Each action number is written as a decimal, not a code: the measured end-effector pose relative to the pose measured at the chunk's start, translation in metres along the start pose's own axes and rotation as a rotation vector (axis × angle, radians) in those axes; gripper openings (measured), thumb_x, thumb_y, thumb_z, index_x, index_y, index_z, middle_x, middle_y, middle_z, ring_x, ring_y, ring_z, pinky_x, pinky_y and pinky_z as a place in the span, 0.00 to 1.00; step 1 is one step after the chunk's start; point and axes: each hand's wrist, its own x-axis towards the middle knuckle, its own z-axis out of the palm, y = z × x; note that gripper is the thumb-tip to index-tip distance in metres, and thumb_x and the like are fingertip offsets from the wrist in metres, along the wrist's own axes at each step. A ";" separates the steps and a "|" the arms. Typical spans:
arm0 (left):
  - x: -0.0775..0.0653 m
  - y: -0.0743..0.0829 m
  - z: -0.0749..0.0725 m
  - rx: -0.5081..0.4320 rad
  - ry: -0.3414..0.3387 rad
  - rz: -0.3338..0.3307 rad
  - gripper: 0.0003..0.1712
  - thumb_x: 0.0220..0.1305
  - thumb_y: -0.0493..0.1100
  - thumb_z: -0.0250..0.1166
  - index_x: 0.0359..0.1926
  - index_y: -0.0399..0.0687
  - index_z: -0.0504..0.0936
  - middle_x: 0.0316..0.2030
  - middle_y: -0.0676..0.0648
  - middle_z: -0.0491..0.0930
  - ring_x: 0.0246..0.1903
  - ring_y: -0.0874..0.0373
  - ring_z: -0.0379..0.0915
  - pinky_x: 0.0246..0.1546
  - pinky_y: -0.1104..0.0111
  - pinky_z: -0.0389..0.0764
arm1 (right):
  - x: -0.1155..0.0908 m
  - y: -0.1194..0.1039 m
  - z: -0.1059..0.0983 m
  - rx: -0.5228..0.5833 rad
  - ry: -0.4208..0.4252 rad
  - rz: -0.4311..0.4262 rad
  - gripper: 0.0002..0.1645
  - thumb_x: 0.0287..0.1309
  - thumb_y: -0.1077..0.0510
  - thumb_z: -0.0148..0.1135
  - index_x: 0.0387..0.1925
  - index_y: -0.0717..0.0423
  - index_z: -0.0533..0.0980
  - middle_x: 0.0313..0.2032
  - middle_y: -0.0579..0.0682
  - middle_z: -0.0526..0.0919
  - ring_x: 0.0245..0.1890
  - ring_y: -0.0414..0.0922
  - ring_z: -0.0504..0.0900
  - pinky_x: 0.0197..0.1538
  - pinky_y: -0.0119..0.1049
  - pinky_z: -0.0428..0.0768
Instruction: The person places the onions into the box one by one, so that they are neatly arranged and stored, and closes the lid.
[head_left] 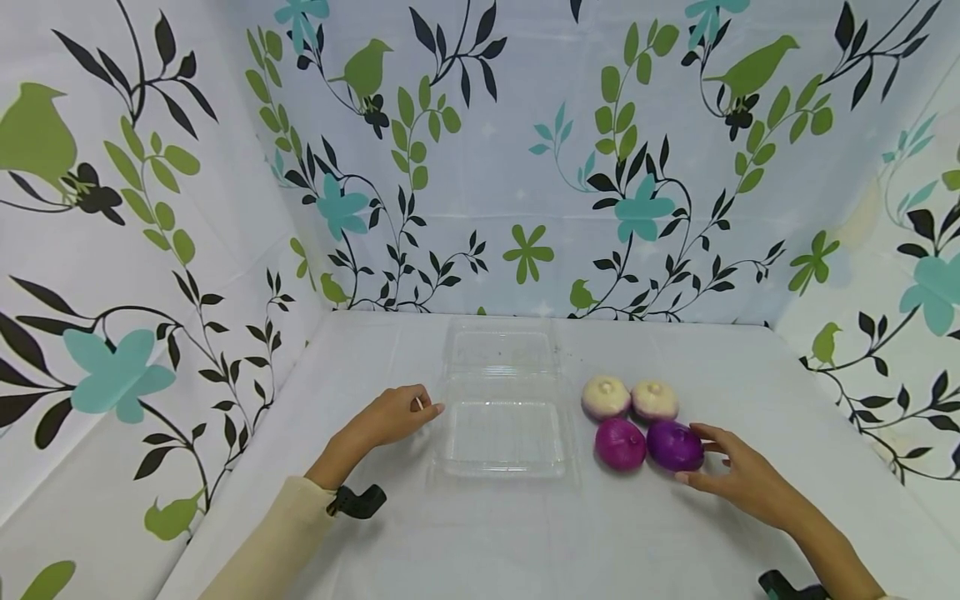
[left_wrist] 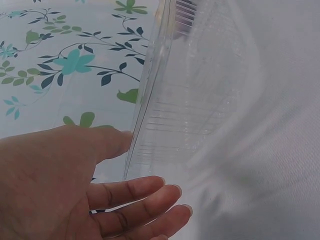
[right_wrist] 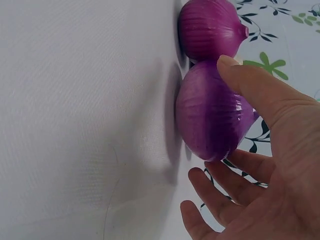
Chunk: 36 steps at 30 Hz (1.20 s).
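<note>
A clear plastic clamshell container [head_left: 504, 433] lies with its lid unfolded on the white table. At its left side is my left hand [head_left: 397, 414], thumb tip right at the rim and other fingers relaxed, as the left wrist view also shows. My right hand [head_left: 738, 475] is at the purple onion [head_left: 675, 446], thumb and index finger spread about its near right side. In the right wrist view, the thumb [right_wrist: 260, 82] overlaps this onion and the other fingers are loosely bent beside it. A magenta onion [head_left: 620, 444] sits to its left.
Two cream-white onion-like bulbs [head_left: 606, 397] stand right behind the purple and magenta ones. White cloth covers the table [head_left: 480, 533]. A patterned curtain [head_left: 480, 167] with birds and leaves hangs behind and at both sides.
</note>
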 end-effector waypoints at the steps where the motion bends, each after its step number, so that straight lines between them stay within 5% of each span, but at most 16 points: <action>1: 0.000 0.000 0.000 -0.001 -0.001 0.002 0.19 0.77 0.57 0.62 0.43 0.46 0.81 0.29 0.50 0.80 0.28 0.57 0.73 0.31 0.64 0.75 | 0.000 -0.001 0.000 0.000 0.001 0.002 0.54 0.62 0.43 0.76 0.75 0.70 0.62 0.67 0.72 0.73 0.63 0.69 0.76 0.58 0.69 0.77; 36: 0.000 0.003 0.000 -0.002 0.008 0.007 0.17 0.78 0.55 0.61 0.45 0.46 0.82 0.34 0.48 0.81 0.31 0.57 0.75 0.33 0.63 0.77 | 0.000 0.007 0.004 -0.020 0.036 -0.016 0.49 0.65 0.39 0.73 0.72 0.69 0.67 0.62 0.66 0.81 0.65 0.66 0.77 0.63 0.65 0.75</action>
